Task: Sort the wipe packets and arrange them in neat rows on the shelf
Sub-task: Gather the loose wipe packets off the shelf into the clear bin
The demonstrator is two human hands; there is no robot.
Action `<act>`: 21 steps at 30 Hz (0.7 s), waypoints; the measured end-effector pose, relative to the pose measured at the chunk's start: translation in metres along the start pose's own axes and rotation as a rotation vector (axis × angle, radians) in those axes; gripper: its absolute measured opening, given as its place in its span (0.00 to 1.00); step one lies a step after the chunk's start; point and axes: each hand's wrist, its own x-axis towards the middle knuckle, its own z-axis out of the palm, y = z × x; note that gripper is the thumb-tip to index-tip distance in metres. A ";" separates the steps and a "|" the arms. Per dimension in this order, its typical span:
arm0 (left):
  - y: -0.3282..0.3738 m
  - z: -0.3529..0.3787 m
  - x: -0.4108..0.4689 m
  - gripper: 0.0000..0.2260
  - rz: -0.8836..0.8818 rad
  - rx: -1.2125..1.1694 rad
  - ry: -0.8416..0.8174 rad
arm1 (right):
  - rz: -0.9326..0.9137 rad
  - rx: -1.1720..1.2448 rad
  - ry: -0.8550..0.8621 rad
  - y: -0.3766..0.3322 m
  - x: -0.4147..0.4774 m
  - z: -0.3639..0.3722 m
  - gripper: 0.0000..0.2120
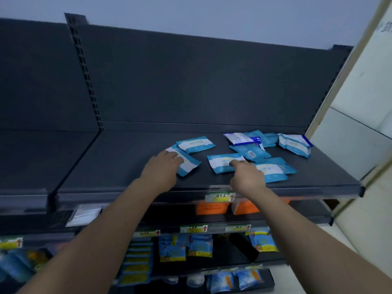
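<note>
Several blue-and-white wipe packets lie scattered on the dark top shelf (131, 166). My left hand (163, 168) lies on a tilted packet (187, 164), fingers laid over its left end. Just behind it sits another packet (195, 144). My right hand (247, 177) reaches to a packet in the middle (222, 163), with its fingertips touching the packet's right part. A further packet (273, 171) lies to the right of that hand. A loose heap (250, 145) and a separate packet with a dark blue edge (294, 144) lie at the back right.
The shelf's left half is bare, with a slotted upright (86, 71) and a dark back panel behind. Price tags (219, 197) hang on the front edge. Lower shelves hold orange boxes (212, 207) and blue-yellow packets (184, 247). A pale wall (364, 102) stands at the right.
</note>
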 end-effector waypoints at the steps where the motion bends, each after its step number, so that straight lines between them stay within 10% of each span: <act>1: 0.003 0.003 0.012 0.23 0.022 0.012 -0.035 | 0.015 -0.016 -0.038 0.009 0.009 0.001 0.27; 11: -0.001 0.020 0.121 0.28 0.117 0.066 -0.396 | -0.098 -0.296 -0.125 0.044 0.102 0.001 0.19; 16: -0.016 0.020 0.152 0.08 0.070 -0.059 -0.371 | -0.102 0.042 -0.100 0.032 0.136 -0.007 0.08; 21: -0.024 0.026 0.176 0.15 -0.026 -0.418 -0.214 | -0.220 0.505 -0.088 0.016 0.156 -0.004 0.07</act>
